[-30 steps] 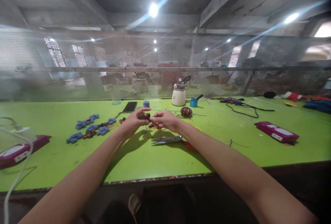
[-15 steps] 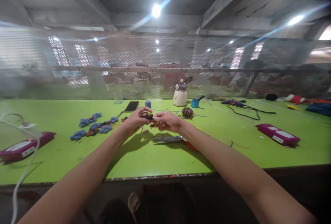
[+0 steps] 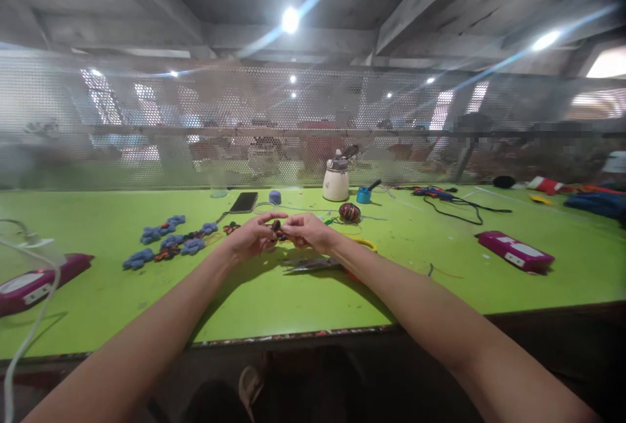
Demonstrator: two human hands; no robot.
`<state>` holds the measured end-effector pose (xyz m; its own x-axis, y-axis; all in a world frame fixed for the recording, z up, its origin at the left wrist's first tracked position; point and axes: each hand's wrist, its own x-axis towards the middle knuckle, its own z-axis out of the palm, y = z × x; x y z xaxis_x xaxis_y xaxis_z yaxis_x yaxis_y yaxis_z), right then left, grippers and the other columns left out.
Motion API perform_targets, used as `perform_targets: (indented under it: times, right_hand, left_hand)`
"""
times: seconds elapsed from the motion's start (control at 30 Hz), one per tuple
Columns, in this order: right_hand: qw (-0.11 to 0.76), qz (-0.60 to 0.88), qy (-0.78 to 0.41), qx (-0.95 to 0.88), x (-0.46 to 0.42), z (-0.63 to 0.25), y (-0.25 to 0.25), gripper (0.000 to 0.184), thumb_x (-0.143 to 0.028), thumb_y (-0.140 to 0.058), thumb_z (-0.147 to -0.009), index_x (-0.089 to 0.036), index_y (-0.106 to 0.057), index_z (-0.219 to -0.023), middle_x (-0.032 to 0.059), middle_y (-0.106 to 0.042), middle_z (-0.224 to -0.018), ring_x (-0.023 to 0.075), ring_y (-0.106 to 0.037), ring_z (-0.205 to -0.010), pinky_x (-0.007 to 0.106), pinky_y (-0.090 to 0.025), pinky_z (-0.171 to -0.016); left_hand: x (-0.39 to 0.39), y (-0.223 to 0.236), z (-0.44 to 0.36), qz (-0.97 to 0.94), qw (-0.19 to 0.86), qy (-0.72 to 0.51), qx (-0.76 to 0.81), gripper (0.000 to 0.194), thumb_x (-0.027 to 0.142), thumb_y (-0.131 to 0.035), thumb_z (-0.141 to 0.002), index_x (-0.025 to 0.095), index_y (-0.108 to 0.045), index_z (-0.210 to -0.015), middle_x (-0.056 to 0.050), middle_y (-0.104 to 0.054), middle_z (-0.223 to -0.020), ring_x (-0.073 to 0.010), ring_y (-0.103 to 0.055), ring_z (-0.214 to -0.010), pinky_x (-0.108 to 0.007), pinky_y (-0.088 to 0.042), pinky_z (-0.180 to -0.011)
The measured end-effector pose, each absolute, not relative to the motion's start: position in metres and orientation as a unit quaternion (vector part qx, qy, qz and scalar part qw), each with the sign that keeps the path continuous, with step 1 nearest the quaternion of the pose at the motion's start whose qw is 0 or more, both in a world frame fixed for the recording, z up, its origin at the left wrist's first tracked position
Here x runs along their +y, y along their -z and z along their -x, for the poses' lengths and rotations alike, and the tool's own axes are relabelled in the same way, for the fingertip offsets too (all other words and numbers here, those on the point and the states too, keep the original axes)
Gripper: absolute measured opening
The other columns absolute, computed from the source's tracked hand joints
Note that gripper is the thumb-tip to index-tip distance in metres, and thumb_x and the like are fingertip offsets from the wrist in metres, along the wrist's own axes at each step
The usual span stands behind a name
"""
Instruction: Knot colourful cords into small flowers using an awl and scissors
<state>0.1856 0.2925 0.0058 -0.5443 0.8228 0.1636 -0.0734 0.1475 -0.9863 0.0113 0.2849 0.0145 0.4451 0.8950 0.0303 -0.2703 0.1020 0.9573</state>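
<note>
Both hands meet over the green counter, in from its front edge. Left hand: fingers curled round a small black-and-orange yarn piece. Right hand: thumb and fingertips pinched narrow on its right side. Room tight nearby: scissors nearer the edge, yarn ball just beyond the right hand, yarn flowers off to the left. Purple box well apart, right; pale panel on top, any print too blurred to read. Second purple box cut off at left. Right forearm covers part of the scissors; fingers mask most of the yarn piece, stitches indistinct.
</note>
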Motion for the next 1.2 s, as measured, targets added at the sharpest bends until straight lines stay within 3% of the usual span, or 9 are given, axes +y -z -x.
perform_targets:
  times: [0.2, 0.4, 0.5, 0.6, 0.7, 0.93, 1.2]
  right_hand:
    - [0.428, 0.314, -0.539, -0.654, 0.299, -0.181, 0.001, 0.03, -0.04, -0.068, -0.069, -0.016, -0.051, -0.067, -0.0084, -0.046, -0.043, 0.0041, -0.034, -0.033, 0.017, -0.024, -0.034]
    - [0.405, 0.343, -0.537, -0.656, 0.305, -0.196, -0.006, 0.027, -0.039, -0.068, -0.069, -0.015, -0.054, -0.07, -0.0068, -0.048, -0.045, 0.005, -0.036, -0.036, 0.018, -0.025, -0.036]
    - [0.387, 0.367, -0.525, -0.664, 0.305, -0.207, -0.016, 0.021, -0.032, -0.069, -0.067, -0.013, -0.06, -0.072, -0.0043, -0.052, -0.047, 0.0054, -0.037, -0.038, 0.019, -0.024, -0.038]
    - [0.401, 0.392, -0.489, -0.667, 0.306, -0.215, -0.026, 0.017, -0.021, -0.071, -0.063, -0.013, -0.067, -0.077, 0.0011, -0.063, -0.061, 0.0079, -0.049, -0.052, 0.019, -0.031, -0.046]
    - [0.42, 0.394, -0.467, -0.671, 0.304, -0.213, -0.028, 0.023, -0.022, -0.071, -0.064, -0.016, -0.07, -0.086, 0.0024, -0.068, -0.079, 0.0109, -0.056, -0.07, 0.02, -0.037, -0.057]
    - [0.449, 0.387, -0.452, -0.666, 0.303, -0.187, -0.01, 0.013, -0.023, -0.073, -0.065, -0.011, -0.067, -0.066, -0.0022, -0.058, -0.053, 0.0084, -0.048, -0.051, 0.022, -0.037, -0.053]
    - [0.451, 0.344, -0.501, -0.654, 0.304, -0.197, -0.016, 0.024, -0.032, -0.076, -0.063, -0.01, -0.067, -0.069, 0.0007, -0.063, -0.059, 0.0087, -0.052, -0.054, 0.023, -0.039, -0.055]
  left_hand:
    - [0.291, -0.01, -0.011, -0.494, 0.676, -0.455, 0.303, 0.039, 0.0, -0.062, -0.057, 0.017, -0.068, -0.092, -0.002, -0.065, -0.067, -0.0086, -0.053, -0.049, -0.021, -0.039, -0.045]
    - [0.292, -0.015, -0.006, -0.516, 0.664, -0.451, 0.299, 0.063, -0.002, -0.071, -0.058, 0.017, -0.061, -0.117, -0.006, -0.068, -0.082, -0.0111, -0.06, -0.068, -0.02, -0.044, -0.058]
    - [0.292, -0.017, -0.005, -0.53, 0.649, -0.454, 0.303, 0.065, -0.004, -0.071, -0.057, 0.017, -0.06, -0.119, -0.008, -0.068, -0.09, -0.0115, -0.061, -0.073, -0.02, -0.044, -0.061]
    - [0.291, -0.018, -0.005, -0.543, 0.634, -0.455, 0.31, 0.061, -0.004, -0.071, -0.057, 0.015, -0.063, -0.114, -0.009, -0.068, -0.089, -0.0132, -0.062, -0.077, -0.02, -0.044, -0.062]
    - [0.288, -0.018, -0.008, -0.559, 0.62, -0.448, 0.321, 0.059, -0.003, -0.071, -0.057, 0.015, -0.064, -0.113, -0.01, -0.069, -0.088, -0.0177, -0.064, -0.082, -0.025, -0.046, -0.069]
    - [0.286, -0.016, -0.012, -0.584, 0.593, -0.438, 0.339, 0.053, 0.003, -0.072, -0.059, 0.014, -0.064, -0.11, -0.006, -0.068, -0.077, -0.0151, -0.063, -0.068, -0.026, -0.045, -0.062]
    - [0.291, -0.017, -0.002, -0.611, 0.594, -0.402, 0.335, 0.04, 0.006, -0.072, -0.061, 0.015, -0.066, -0.1, -0.002, -0.066, -0.074, -0.0118, -0.062, -0.066, -0.023, -0.043, -0.06]
